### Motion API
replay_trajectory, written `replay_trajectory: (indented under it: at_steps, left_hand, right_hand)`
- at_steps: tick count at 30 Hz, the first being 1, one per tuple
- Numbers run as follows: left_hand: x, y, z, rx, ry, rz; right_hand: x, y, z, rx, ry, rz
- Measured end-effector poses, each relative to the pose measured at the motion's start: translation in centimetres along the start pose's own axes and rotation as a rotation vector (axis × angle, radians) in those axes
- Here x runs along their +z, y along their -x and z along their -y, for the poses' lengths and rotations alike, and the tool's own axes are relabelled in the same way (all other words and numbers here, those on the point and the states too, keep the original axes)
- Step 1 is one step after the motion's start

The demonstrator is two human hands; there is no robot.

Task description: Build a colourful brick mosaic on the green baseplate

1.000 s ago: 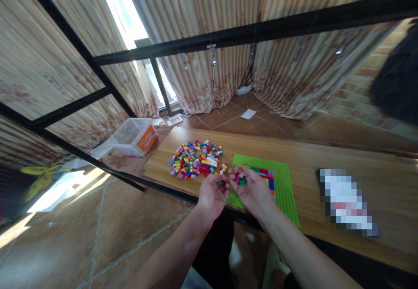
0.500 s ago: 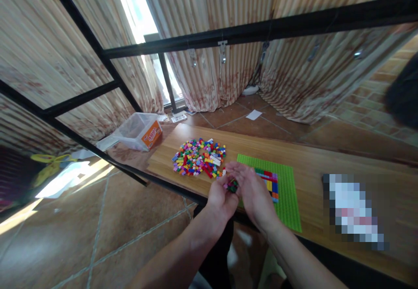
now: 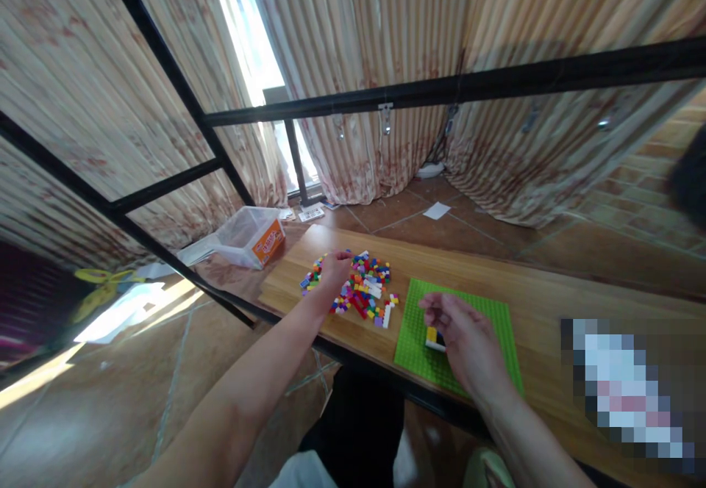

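As the left hand point(image 3: 334, 273) reaches over the bricks point(image 3: 360, 304) heaped beside the board point(image 3: 415, 330), fingers narrow, and the right hand point(image 3: 473, 337) curls loosely above it – whether either holds any, I can't tell – light fingertip picking seems wisest.

Left hand point(image 3: 335, 271) reaches forward, palm down; right hand point(image 3: 460, 330) hovers, fingers curled.
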State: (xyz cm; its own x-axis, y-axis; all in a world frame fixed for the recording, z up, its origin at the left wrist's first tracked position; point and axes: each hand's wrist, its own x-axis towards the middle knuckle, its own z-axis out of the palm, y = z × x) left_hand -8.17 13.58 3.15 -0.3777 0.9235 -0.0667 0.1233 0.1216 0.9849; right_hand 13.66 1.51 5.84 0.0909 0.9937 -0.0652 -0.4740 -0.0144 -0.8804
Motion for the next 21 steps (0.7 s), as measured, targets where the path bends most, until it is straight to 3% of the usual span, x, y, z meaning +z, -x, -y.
replay_trajectory:
  at_steps: [4,13,18,21]
  left_hand:
    - [0.3,-0.9,1.3,0.074,-0.207,-0.029]
    - [-0.2,-1.1,1.4,0.257,-0.553,0.064]
    - [-1.2,-3.2,0.8,0.359,-0.757,0.066]
    - [-1.5,-4.7,0.5,0.428,-0.881,0.14]
  right_hand:
    - [0.2,0.0,0.0,0.02,0.015,0.007]
    - [0.1,0.0,0.0,0.031,0.01,-0.007]
    - [-0.2,-0.1,-0.1,0.022,0.01,-0.007]
    - [-0.4,-0.2,-0.2,0.027,0.017,-0.007]
